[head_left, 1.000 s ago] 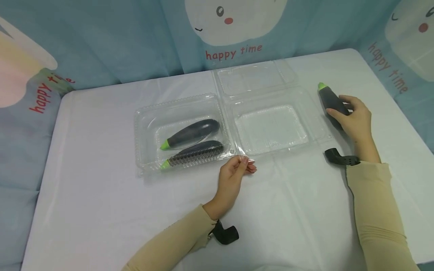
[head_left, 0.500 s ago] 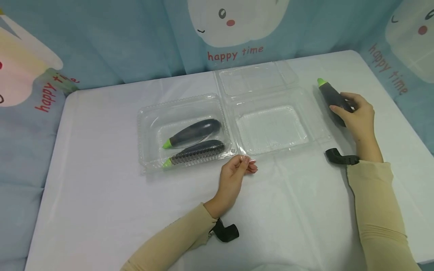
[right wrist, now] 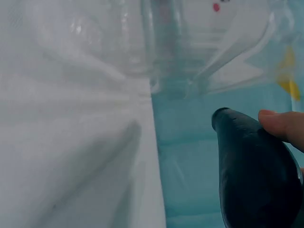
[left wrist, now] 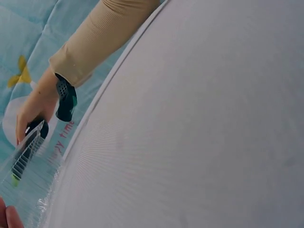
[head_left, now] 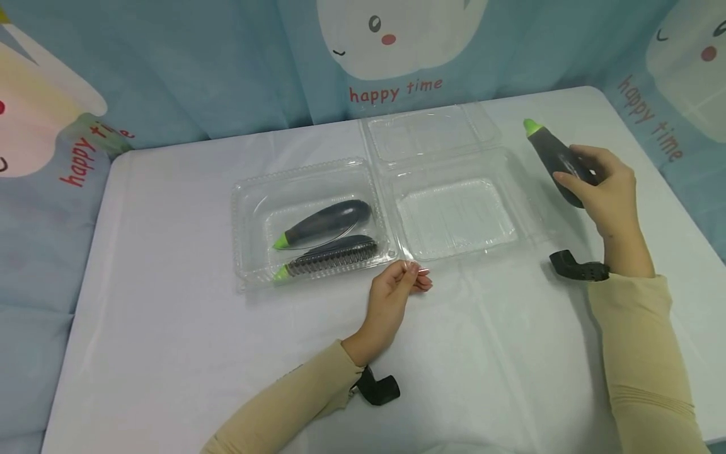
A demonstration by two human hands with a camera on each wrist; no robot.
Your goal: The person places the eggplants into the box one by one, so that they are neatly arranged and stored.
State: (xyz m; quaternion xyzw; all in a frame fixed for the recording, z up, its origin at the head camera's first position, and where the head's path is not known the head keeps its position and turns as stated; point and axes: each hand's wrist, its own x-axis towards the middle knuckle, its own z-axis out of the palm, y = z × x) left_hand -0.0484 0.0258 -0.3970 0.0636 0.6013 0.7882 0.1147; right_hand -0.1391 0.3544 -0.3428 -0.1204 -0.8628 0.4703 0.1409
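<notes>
Eggplant [head_left: 554,159] gripped in right hand [head_left: 607,194] fingers, left hand [head_left: 391,295] fingers curled at clamshell [head_left: 391,255] edge

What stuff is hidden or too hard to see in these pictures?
- Right wrist view: the toy eggplant fills the corner, cut off by the edge, green tip out of frame.
- Left wrist view: the left hand is only a sliver at the edge; the white table fills the frame.
- Head view: the right hand covers the eggplant's rounded end.
</notes>
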